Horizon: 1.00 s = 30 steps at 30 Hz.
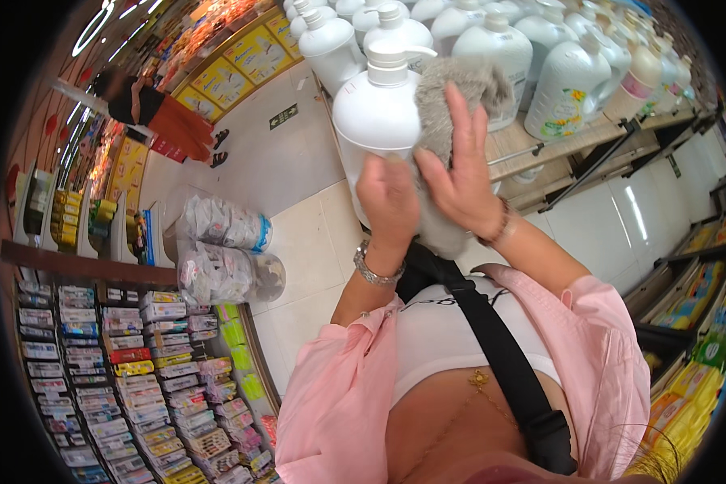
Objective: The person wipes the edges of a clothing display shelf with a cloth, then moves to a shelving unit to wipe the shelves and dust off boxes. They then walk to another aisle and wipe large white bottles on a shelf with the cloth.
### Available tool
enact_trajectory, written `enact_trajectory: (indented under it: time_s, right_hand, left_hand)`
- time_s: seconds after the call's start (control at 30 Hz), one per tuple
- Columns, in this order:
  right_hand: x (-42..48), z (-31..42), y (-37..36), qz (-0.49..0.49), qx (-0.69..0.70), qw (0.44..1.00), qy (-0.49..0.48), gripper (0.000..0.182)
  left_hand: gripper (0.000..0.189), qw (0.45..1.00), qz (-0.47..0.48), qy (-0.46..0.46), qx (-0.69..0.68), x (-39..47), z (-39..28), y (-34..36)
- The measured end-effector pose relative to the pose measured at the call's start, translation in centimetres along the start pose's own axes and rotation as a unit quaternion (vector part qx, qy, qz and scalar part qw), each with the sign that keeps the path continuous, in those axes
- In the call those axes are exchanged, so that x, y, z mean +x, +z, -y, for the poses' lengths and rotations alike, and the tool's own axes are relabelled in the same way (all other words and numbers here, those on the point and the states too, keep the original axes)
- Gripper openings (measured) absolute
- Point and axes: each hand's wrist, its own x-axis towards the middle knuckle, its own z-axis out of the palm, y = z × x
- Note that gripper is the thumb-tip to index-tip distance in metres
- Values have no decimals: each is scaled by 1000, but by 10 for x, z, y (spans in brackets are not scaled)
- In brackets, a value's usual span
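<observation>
A large white pump bottle (378, 118) is directly before me at the shelf edge, its pump spout pointing right. My left hand (390, 193) is at its lower front, fingers curled and blurred. Whether these fingers grip the bottle or the cloth's edge cannot be made out. Against the bottle's right side lies a grey plush cloth (438, 115), with one end hanging down below my hands. My right hand (460, 154) holds this cloth, thumb and fingers spread over it. Behind stand more white bottles (493, 54), some with pumps.
A wooden shelf (581, 136) with a metal rail carries several bottles, including a flowered one (569, 91). Bagged goods in clear bins (218, 272) and a rack of small packages (139, 387) are at left. Yellow packs (680, 405) line the right. A person (163, 118) stands farther off.
</observation>
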Motion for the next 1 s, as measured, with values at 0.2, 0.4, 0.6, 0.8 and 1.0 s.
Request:
enact_trajectory:
  time_s: [0.2, 0.4, 0.6, 0.8, 1.0]
  right_hand:
    - [16, -10, -11, 21, 324, 921, 217, 39]
    - [41, -43, -9, 319, 580, 741, 111, 38]
    - [85, -1, 30, 341, 558, 703, -279, 30]
    - [12, -25, -21, 148, 547, 814, 131, 34]
    - [-76, 7, -11, 20, 132, 982, 134, 36]
  left_hand:
    - [37, 990, 90, -70, -87, -26, -18, -18]
    - [45, 887, 304, -212, -276, -4, -15, -65]
    - [67, 846, 209, -223, -438, -4, -2, -56]
    - [91, 938, 124, -184, -265, -23, -11, -52]
    - [76, 931, -56, -202, -297, -2, -25, -47]
